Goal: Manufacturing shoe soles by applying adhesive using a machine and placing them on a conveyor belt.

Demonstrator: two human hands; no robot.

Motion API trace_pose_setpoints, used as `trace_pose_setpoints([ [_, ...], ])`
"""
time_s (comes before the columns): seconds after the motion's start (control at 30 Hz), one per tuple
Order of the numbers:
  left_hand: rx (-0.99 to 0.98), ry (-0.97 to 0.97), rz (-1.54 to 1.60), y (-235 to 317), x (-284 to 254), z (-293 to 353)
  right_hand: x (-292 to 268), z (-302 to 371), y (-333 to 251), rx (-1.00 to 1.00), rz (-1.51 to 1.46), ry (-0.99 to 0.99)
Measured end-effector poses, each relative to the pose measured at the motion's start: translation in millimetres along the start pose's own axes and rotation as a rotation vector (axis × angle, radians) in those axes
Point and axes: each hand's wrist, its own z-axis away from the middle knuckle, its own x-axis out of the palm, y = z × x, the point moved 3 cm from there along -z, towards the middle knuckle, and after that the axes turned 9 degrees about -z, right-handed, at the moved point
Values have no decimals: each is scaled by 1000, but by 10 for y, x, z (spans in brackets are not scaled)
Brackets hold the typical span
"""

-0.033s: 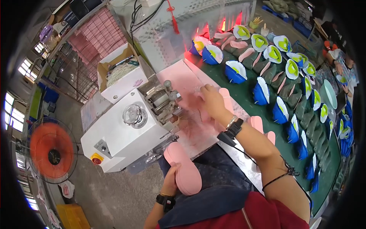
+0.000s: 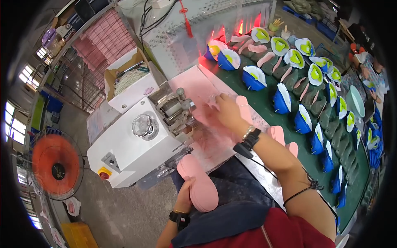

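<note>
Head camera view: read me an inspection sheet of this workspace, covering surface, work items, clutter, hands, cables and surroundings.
Surface: flat pale worktop, dusted pink.
Work items: stack of flat pink insoles, in hand; boxy white machine with a round chrome knob.
Clutter: open white cardboard box holding tangled pale cord, beyond the machine.
Hands: left hand grips the stack; right hand is over the worktop, fingertip contact unclear.
Cables: black cables near the top; thin black lead near the right wrist.
Surroundings: round orange fan at left; green table with blue-and-white shoe uppers at right.
</note>
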Motion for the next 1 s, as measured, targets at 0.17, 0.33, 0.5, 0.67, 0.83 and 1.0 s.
trace_pose_setpoints([
  [0.17, 85, 183, -201, 25, -146, 87, 494, 196, -114, 450, -1193, 108],
  [0.33, -18, 67, -200, 42, 75, 251, 978, -236, 190, 633, -784, -46],
  [0.5, 50, 147, -405, 161, 404, 322, 690, -273, 727, 760, -1216, 381],
  [0.67, 32, 78, -461, 129, 604, 255, -1358, 561, 1968, 439, 208, 195],
  [0.83, 44, 61, -488, 12, 644, 122, -3072, 2045, 3205, 1002, -331, 799],
  [1.0, -116, 94, -414, -51, 705, 56, -3833, 2899, 3931, 1079, 358, 728],
])
